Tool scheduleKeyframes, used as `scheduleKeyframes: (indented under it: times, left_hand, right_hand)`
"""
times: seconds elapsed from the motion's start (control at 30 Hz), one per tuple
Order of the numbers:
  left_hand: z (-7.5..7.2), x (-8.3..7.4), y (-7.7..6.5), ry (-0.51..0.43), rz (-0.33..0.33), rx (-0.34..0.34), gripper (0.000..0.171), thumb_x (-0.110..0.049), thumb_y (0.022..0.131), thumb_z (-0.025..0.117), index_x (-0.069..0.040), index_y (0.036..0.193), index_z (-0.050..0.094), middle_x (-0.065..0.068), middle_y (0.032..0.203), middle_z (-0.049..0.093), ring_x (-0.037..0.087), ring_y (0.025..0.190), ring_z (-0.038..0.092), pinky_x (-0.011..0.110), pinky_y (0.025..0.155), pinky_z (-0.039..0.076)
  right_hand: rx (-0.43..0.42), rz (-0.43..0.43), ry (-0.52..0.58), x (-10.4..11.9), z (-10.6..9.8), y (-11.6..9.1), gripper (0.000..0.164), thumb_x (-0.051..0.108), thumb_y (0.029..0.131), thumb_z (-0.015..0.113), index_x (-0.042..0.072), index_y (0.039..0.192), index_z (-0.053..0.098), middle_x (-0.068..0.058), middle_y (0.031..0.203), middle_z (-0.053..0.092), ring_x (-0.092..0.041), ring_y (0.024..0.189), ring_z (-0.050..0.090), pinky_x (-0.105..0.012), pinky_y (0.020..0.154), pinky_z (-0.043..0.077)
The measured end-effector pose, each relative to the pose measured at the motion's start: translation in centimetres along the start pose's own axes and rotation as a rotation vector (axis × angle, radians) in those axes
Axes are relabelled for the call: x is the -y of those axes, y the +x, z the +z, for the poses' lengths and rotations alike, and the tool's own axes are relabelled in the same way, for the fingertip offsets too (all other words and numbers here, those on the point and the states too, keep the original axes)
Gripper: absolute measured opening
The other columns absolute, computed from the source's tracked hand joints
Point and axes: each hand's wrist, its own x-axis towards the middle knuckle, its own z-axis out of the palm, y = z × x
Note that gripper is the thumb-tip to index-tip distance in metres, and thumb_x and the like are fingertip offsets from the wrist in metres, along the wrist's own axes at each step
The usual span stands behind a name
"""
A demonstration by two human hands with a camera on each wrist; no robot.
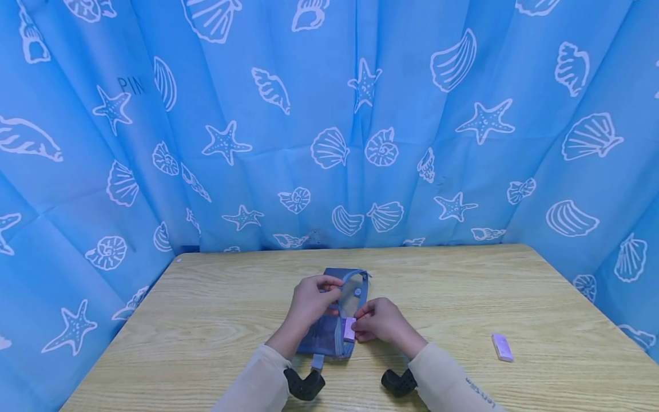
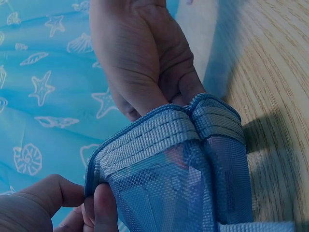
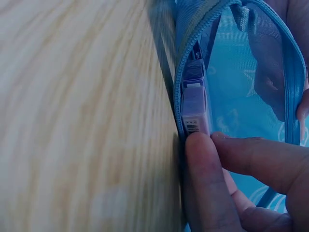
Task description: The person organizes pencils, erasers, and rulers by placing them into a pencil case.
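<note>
A blue mesh zip pouch (image 1: 321, 337) is held with its zipped mouth spread wide. My left hand (image 1: 311, 303) pinches one edge of that mouth; in the left wrist view, the left thumb and fingers (image 2: 102, 205) grip the zip edge. My right hand (image 1: 383, 323) pinches the end of a small purple box (image 1: 349, 329) at the mouth's near end. In the right wrist view, this box (image 3: 195, 107) shows a barcode on its end and lies mostly inside the pouch. Behind it, another small dark purple item (image 3: 193, 70) sits in the pouch, partly hidden.
A second small purple box (image 1: 502, 347) lies on the wooden table (image 1: 437, 286) to the right. A grey strap tab (image 1: 317, 361) sticks out from the pouch's near end. The blue shell-print curtain (image 1: 329, 189) hangs behind the table.
</note>
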Motion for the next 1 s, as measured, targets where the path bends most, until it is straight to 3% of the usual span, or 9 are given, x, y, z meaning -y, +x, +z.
scheduleKeyframes:
  times: [0.43,0.6,0.77,0.9,1.0]
  left_hand:
    - [-0.1,0.0,-0.1,-0.012,0.01,0.004,0.026,-0.004,0.08,0.063,-0.005,0.103,0.075,0.004,0.084,0.063,0.014,0.071,0.067,0.03,0.056,0.061]
    - [-0.2,0.0,-0.1,-0.005,0.007,-0.005,0.026,-0.004,0.08,0.063,-0.004,0.104,0.074,0.004,0.085,0.064,0.014,0.07,0.066,0.03,0.056,0.061]
    - [-0.2,0.0,0.0,-0.016,0.0,-0.012,0.027,-0.004,0.081,0.064,-0.002,0.106,0.073,0.005,0.086,0.063,0.013,0.068,0.065,0.03,0.056,0.061]
    - [-0.3,0.0,0.0,-0.017,0.002,-0.009,0.025,-0.004,0.081,0.063,-0.005,0.104,0.074,0.006,0.087,0.063,0.014,0.07,0.065,0.03,0.056,0.061]
    - [-0.2,0.0,0.1,-0.014,0.002,-0.006,0.025,-0.004,0.081,0.063,-0.006,0.103,0.074,0.006,0.087,0.063,0.014,0.07,0.066,0.03,0.057,0.061]
  right_hand:
    - [0.017,-0.02,0.041,0.3,0.5,0.0,0.017,-0.01,0.082,0.065,-0.014,0.097,0.06,-0.016,0.077,0.067,-0.02,0.065,0.07,-0.036,0.063,0.063]
    - [0.017,-0.016,0.021,0.3,-0.3,0.2,0.015,-0.007,0.082,0.066,-0.012,0.096,0.062,-0.012,0.075,0.069,-0.017,0.062,0.069,-0.032,0.061,0.062]
    - [0.006,-0.035,-0.024,1.3,-3.7,-0.4,0.017,-0.002,0.087,0.064,-0.012,0.1,0.062,-0.016,0.08,0.07,-0.017,0.066,0.069,-0.035,0.064,0.062]
    - [-0.028,-0.025,-0.079,2.4,-8.4,-2.0,0.025,0.003,0.092,0.063,-0.014,0.11,0.059,-0.018,0.09,0.07,-0.02,0.074,0.071,-0.039,0.07,0.063]
    - [-0.046,0.001,-0.19,2.4,-12.0,-3.3,0.027,0.006,0.093,0.062,-0.014,0.111,0.059,-0.014,0.091,0.069,-0.021,0.075,0.071,-0.038,0.07,0.063]
